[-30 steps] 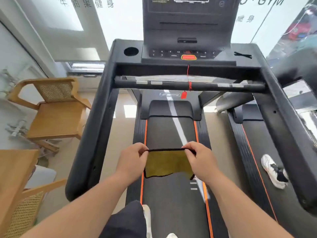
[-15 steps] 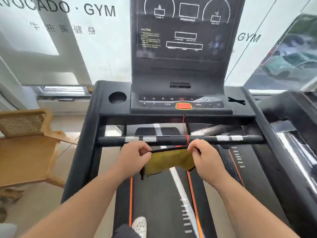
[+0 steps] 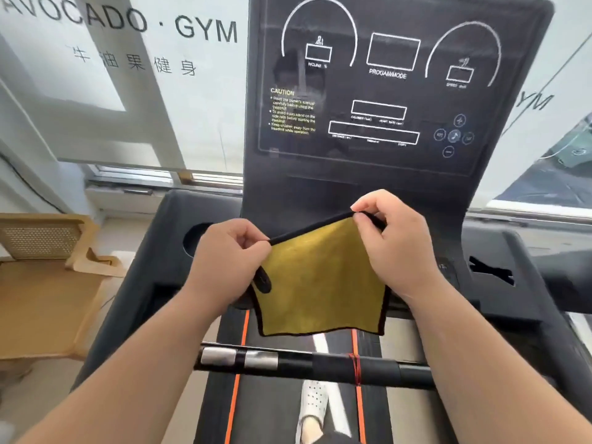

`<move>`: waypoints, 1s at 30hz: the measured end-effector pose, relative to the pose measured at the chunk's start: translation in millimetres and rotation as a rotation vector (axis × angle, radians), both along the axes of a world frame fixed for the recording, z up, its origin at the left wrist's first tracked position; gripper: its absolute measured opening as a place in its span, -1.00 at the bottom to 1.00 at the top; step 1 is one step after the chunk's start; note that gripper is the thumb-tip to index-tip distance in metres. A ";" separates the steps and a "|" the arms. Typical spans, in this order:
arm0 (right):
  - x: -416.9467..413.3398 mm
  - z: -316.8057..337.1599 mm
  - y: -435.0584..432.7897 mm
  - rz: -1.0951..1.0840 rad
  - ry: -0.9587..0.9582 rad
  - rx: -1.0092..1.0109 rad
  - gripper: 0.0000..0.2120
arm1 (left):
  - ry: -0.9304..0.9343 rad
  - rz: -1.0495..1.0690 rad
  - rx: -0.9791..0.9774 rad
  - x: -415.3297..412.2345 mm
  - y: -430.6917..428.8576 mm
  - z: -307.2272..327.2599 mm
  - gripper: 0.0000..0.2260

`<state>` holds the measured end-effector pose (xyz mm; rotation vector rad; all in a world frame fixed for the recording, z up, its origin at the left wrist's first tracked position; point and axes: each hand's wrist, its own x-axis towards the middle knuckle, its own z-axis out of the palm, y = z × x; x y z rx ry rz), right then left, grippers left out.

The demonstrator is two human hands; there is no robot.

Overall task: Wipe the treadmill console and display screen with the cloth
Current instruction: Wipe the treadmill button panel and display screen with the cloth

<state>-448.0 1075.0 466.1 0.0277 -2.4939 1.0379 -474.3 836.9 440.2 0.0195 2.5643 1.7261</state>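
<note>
Yellow cloth [image 3: 323, 283] spread between 2 hands
Left hand [image 3: 230, 261] and right hand [image 3: 397, 248] pinch its top corners before the console [image 3: 499, 274].

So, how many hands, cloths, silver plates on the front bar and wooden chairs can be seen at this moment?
Hands: 2, the left hand and the right hand
Cloth: 1
Silver plates: 2
Wooden chair: 1
Total: 6

Head-worn view, forward-down, near console [image 3: 368, 184]
</note>
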 end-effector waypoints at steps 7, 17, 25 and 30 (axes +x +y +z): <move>-89.3 -74.1 -4.3 0.106 -0.162 0.192 -0.83 | -0.017 0.132 -0.479 -53.8 5.2 -42.7 -0.89; -47.8 -128.2 -23.1 0.344 -0.296 0.539 -0.30 | 0.114 0.186 -0.679 -36.5 -18.5 -77.4 -0.86; -34.3 -130.0 -25.4 0.324 -0.526 0.685 -0.21 | 0.219 0.010 -0.685 -35.0 -44.9 -85.2 -0.71; 3.5 -133.5 -26.6 0.344 -0.515 0.774 -0.24 | 0.370 -0.130 -0.604 -34.5 -49.0 -91.7 -0.70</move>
